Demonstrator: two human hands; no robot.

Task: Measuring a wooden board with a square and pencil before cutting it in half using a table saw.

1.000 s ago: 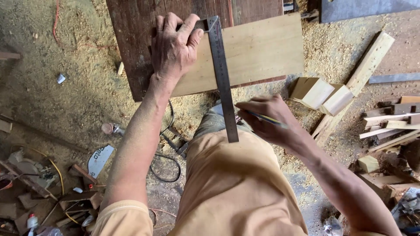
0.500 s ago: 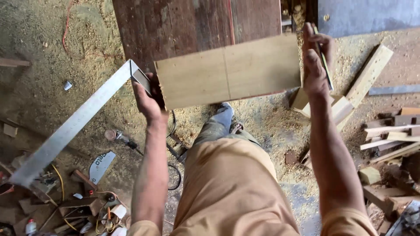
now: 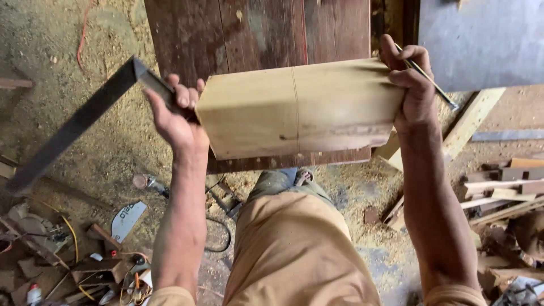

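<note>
Soft even daylight, faint shadows, no glare, edges perhaps slightly stretched, mostly sharp

The light wood board (image 3: 297, 110) hides the left hand's (image 3: 175, 122) palm and the near part of the dark counter (image 3: 255, 34). The metal square's (image 3: 73, 127) short arm is hidden in the fingers (image 3: 184, 96). The pencil (image 3: 428, 79) looks blurry.

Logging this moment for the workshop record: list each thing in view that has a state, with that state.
Pale board: lifted, gripped at both ends, line drawn across it.
Steel square: in the left hand, angled down-left.
Pencil: pinched in the right hand.
Dark bench: beneath the board.
</note>
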